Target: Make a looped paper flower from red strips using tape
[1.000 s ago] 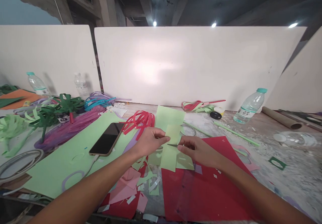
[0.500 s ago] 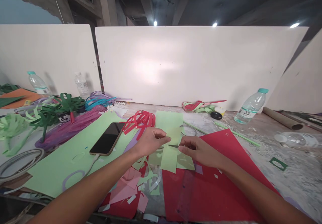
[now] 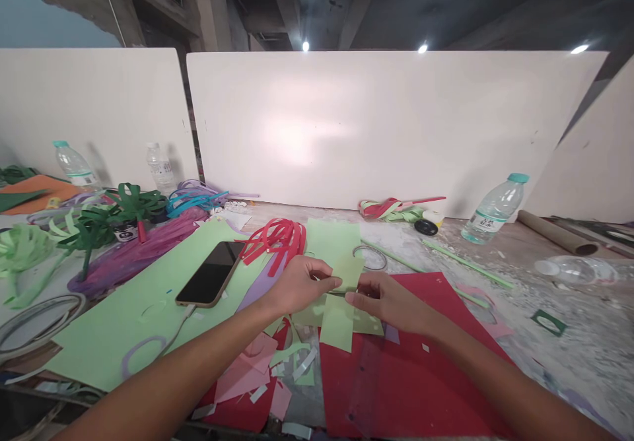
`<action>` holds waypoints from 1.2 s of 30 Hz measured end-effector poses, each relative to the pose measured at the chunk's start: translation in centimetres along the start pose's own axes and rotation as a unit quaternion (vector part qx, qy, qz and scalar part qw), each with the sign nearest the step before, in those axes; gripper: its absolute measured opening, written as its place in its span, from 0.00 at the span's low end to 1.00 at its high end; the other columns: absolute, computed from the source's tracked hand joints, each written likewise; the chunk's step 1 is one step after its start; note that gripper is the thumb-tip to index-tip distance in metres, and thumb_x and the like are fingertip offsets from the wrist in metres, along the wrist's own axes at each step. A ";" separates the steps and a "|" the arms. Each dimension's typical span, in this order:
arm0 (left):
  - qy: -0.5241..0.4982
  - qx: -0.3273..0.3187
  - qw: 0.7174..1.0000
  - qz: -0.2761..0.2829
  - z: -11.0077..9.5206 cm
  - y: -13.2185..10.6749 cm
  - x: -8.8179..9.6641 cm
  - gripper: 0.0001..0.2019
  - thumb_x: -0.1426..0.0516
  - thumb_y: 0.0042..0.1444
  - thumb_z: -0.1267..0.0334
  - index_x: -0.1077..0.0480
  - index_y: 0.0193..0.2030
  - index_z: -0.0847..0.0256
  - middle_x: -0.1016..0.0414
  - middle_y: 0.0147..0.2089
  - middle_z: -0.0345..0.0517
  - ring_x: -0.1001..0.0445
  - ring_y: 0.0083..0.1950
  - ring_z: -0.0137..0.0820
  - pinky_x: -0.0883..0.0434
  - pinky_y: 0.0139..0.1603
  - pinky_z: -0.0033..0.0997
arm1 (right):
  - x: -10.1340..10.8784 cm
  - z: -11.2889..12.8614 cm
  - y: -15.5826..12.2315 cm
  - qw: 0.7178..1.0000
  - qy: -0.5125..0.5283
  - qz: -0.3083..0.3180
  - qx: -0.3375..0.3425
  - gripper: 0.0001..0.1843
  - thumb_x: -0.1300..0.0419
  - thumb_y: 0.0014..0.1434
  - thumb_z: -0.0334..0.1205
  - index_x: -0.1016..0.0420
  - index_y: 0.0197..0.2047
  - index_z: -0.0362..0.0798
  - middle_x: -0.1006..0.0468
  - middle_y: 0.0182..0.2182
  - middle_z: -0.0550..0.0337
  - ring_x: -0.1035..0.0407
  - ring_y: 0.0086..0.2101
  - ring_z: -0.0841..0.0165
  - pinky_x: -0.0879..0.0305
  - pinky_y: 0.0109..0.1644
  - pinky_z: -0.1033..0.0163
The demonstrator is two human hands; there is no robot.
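Note:
My left hand (image 3: pixel 300 284) pinches a light green paper strip (image 3: pixel 339 315) near its upper part, holding it just above the table. My right hand (image 3: pixel 389 302) is closed on a thin dark blade tool (image 3: pixel 337 292) whose tip lies across the strip between the two hands. Below the hands lie a large red sheet (image 3: pixel 411 368) and more light green paper (image 3: pixel 331 236).
A black phone (image 3: pixel 211 272) lies on a big green sheet (image 3: pixel 133 312) to the left, beside red paper loops (image 3: pixel 275 236). Pink and green scraps (image 3: pixel 277 362) litter the near edge. Water bottles (image 3: pixel 490 216) and a cardboard tube (image 3: pixel 555 233) stand at the right; white boards wall the back.
Both hands have come closer together and dropped slightly; the green strip now bends where the blade crosses it, its lower end hanging lower.

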State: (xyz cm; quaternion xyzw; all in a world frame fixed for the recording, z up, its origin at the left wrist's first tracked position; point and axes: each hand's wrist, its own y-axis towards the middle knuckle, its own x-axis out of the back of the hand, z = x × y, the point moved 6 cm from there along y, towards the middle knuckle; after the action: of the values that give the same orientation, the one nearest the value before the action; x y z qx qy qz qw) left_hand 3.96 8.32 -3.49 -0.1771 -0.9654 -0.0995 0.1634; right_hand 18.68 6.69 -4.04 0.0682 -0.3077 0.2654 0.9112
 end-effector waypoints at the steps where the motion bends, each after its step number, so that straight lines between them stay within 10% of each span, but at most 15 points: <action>1: -0.001 -0.001 1.000 0.002 0.0 0.0 0.0 0.12 0.41 0.50 0.58 0.31 0.21 0.64 0.39 0.21 0.36 0.43 0.24 0.23 0.46 0.24 0.24 | -0.2 -0.1 0.1 1.000 0.009 0.003 -0.003 0.21 0.46 0.59 0.56 0.40 0.25 0.48 0.46 0.22 0.67 0.52 0.22 0.73 0.54 0.24 0.66; 36: 0.014 -0.001 1.000 0.002 0.5 0.1 -0.1 0.11 0.41 0.49 0.58 0.28 0.23 0.64 0.32 0.22 0.38 0.38 0.26 0.25 0.42 0.27 0.25 | -0.7 -0.1 0.0 0.999 0.024 0.021 0.005 0.20 0.47 0.60 0.57 0.37 0.29 0.48 0.46 0.22 0.67 0.52 0.22 0.74 0.55 0.23 0.66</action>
State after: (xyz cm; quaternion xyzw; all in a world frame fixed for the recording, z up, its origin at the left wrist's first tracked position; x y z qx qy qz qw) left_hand 3.98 8.54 -4.00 -0.1781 -0.9624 -0.1025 0.1775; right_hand 18.24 6.44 -4.49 0.0598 -0.2854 0.2875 0.9123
